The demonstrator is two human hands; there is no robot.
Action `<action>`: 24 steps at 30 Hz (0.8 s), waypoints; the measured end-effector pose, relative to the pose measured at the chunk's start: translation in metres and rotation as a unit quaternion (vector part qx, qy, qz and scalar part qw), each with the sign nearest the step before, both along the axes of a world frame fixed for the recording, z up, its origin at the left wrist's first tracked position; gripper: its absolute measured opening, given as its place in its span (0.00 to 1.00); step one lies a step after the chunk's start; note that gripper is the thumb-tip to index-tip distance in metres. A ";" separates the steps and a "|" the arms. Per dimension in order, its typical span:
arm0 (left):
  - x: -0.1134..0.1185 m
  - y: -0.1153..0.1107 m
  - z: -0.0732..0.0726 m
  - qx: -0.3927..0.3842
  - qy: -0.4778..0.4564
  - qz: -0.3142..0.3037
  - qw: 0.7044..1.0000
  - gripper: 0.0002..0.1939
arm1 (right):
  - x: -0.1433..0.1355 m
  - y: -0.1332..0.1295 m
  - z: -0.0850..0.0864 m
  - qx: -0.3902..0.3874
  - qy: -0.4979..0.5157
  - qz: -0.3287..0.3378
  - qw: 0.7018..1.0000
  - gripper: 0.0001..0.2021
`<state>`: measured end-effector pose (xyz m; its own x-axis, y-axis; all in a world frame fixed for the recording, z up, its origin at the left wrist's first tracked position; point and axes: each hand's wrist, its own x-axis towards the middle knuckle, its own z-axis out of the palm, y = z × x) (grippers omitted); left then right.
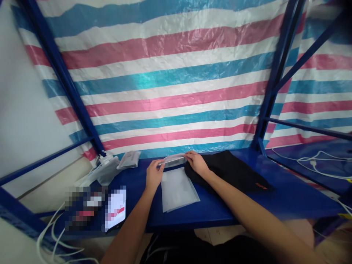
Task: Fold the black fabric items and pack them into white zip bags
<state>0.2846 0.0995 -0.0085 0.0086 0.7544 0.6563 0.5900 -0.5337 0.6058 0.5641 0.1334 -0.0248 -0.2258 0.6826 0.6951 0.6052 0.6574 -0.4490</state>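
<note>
My left hand (154, 175) pinches the left end of a clear plastic bag (174, 160) with something greyish inside that I cannot make out. The bag's other end is between the thumb and fingers of my right hand (196, 163). It is held near the back of the blue table. Just in front of it lie frosted, translucent plastic bags (179, 190), flat and overlapping. A black folded garment (233, 170) with a small orange mark spreads to the right, partly behind my right hand and forearm.
A filled plastic packet (129, 160) lies at the back left, beside crumpled clear plastic (107, 174). Nearer me is a phone-like bright screen (116, 211), pixelated. White cables (52, 234) hang at the left. Blue metal posts (271, 88) and a striped sheet (176, 99) bound the table (286, 200).
</note>
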 end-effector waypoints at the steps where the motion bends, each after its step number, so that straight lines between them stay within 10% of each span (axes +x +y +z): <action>1: 0.001 -0.002 0.000 0.006 0.000 -0.002 1.000 0.10 | 0.000 -0.001 0.000 0.001 -0.004 -0.018 1.000 0.15; 10: 0.006 -0.007 0.004 0.035 -0.028 -0.005 0.999 0.13 | 0.001 -0.011 0.011 0.034 -0.026 -0.060 0.997 0.14; 19: 0.026 -0.022 0.007 0.011 0.019 -0.088 0.996 0.19 | -0.023 -0.044 0.038 0.162 -0.080 0.182 0.967 0.13; 24: 0.034 -0.027 0.009 0.013 0.045 -0.098 0.994 0.17 | -0.028 -0.047 0.041 0.167 -0.107 0.169 0.965 0.11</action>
